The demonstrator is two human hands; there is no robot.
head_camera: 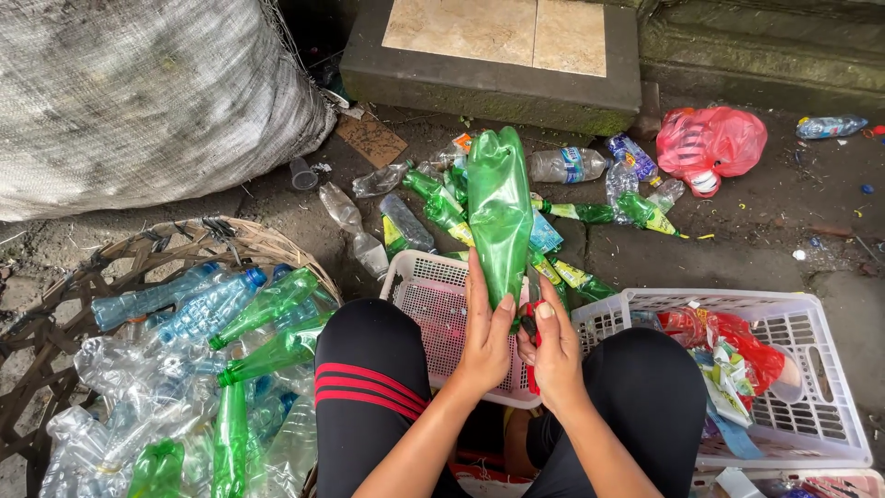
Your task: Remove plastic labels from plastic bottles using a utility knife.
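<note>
The crushed green bottle (499, 207) stands upright at centre, base up, the left hand (486, 337) wrapped round its lower part while the right hand (553, 355) pinches a red tool (535, 346) at its neck. Its label looks gone; labelled bottles (553, 214) lie at 12 o'clock, stripped ones fill the woven basket (277, 249) at 9 o'clock, and wrappers sit in the white crate (830, 369) at 3 o'clock.

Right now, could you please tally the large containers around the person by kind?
Round woven wicker basket: 1
White plastic lattice crates: 2
Grey woven sack: 1
Total: 4
A further rim at the bottom edge is too cut off to count.
</note>
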